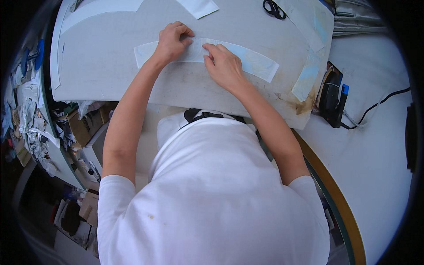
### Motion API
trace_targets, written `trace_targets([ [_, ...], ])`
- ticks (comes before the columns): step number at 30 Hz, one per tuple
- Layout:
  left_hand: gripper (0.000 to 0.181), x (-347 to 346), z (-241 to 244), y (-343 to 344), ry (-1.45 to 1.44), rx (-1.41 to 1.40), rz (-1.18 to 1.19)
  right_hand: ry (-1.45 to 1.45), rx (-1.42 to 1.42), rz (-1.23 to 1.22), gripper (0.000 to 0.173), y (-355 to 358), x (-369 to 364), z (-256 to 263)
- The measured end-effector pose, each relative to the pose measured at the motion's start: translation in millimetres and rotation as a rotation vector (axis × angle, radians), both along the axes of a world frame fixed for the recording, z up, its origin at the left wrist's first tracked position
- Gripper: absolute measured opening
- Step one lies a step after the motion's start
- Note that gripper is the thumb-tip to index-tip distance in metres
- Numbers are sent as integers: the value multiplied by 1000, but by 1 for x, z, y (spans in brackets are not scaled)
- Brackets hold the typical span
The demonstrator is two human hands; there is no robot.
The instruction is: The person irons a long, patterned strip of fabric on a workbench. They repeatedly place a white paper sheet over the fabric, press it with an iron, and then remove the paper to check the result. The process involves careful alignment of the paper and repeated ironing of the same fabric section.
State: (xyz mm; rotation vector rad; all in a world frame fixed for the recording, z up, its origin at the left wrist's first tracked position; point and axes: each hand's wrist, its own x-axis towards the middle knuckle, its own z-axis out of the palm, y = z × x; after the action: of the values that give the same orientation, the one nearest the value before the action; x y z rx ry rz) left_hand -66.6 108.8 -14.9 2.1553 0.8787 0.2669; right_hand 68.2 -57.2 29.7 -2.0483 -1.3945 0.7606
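A long strip of pale blue and white patterned material [253,59] lies across the cloth-covered work surface [212,89] before me. My left hand [174,41] rests on its left part, thumb and forefinger bent near the upper edge. On the middle of the strip is my right hand [225,64], fingers curled and fingertips touching the material. Whether either hand pinches the strip cannot be told. A similar pale blue strip [306,78] lies to the right, near a brown stain on the cloth.
An electric iron [331,96] with a black cord stands right of the padded surface, its red light lit. Black-handled scissors [274,9] lie at the far edge. White pieces [198,7] lie at the back. Shelves with scraps and a cardboard box [79,127] are at the left.
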Motion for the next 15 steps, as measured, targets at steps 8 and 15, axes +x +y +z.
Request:
trace_targets([
  [8,16,0,-12,-4,-41,77,-11,-19,-61,-34,29,2,-1,0],
  [15,15,-1,-8,-4,-50,120,-34,-71,-92,-29,30,6,3,-5],
])
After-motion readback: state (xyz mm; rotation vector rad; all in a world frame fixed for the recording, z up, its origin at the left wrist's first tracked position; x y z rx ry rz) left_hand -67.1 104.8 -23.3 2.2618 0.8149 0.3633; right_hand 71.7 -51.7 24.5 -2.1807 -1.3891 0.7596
